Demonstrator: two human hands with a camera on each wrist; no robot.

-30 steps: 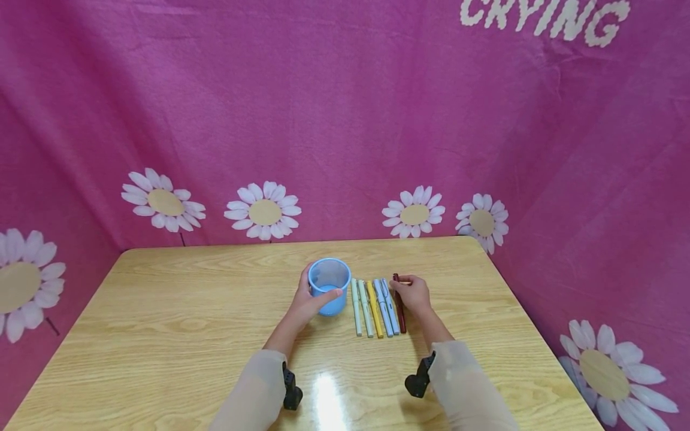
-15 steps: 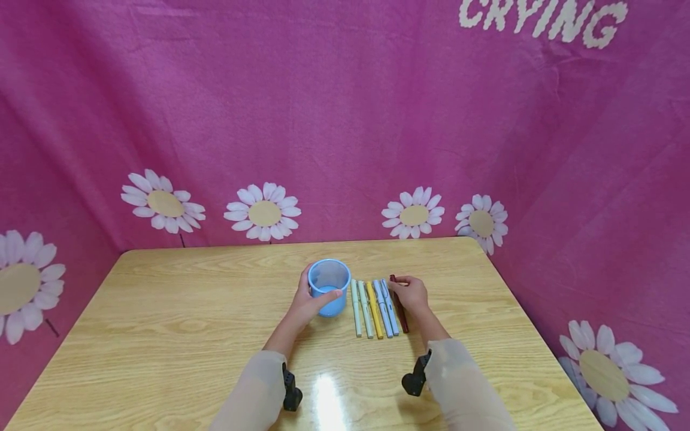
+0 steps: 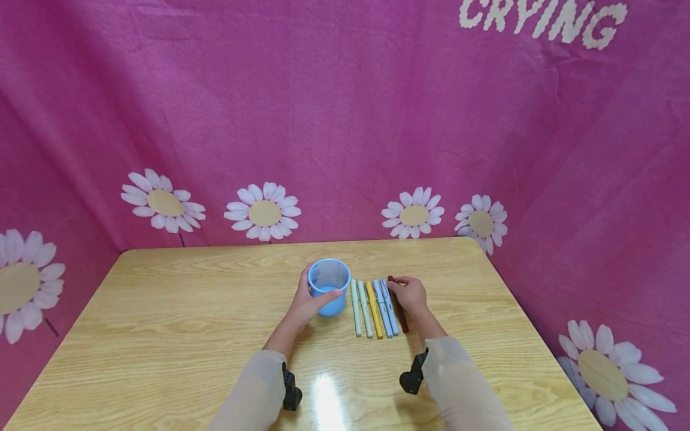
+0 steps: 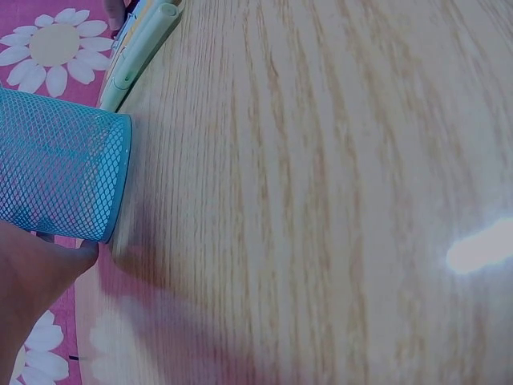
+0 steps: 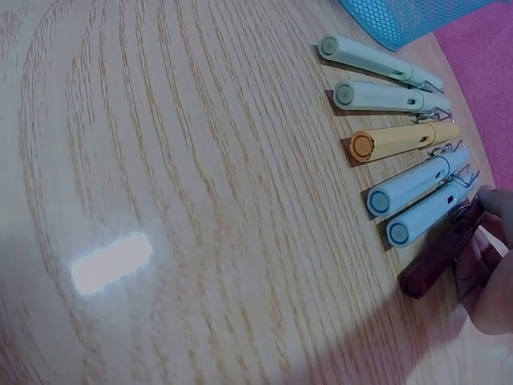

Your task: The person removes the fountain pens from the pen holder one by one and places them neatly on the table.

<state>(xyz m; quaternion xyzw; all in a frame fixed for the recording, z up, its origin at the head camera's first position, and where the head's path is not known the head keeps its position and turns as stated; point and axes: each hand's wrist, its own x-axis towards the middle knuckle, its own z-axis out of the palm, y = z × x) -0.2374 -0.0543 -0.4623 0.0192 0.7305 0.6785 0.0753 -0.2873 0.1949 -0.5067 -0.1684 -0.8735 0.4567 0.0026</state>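
Note:
My left hand (image 3: 309, 304) grips a blue mesh pen holder (image 3: 330, 304), thumb across its near side and fingers behind it. No pen shows inside the holder. My right hand (image 3: 411, 294) pinches the cap end of a dark red pen (image 5: 437, 258), which lies at the right end of a row. Beside it run two light blue pens (image 5: 417, 183), a yellow pen (image 5: 393, 143) and two pale green pens (image 5: 381, 96), clips toward the far side. In the left wrist view the mesh holder (image 4: 64, 164) stands close to a pale green pen (image 4: 138, 56).
The wooden table (image 3: 188, 335) spreads around both hands, its far edge against a pink curtain (image 3: 345, 120) with printed daisies. A bright light reflection (image 3: 329, 401) lies on the tabletop between the forearms. A small black camera sits on each wrist.
My right hand has shifted slightly left, and the dark red pen's far end has swung left toward the light blue pens. My left hand and the pen holder have stayed in place.

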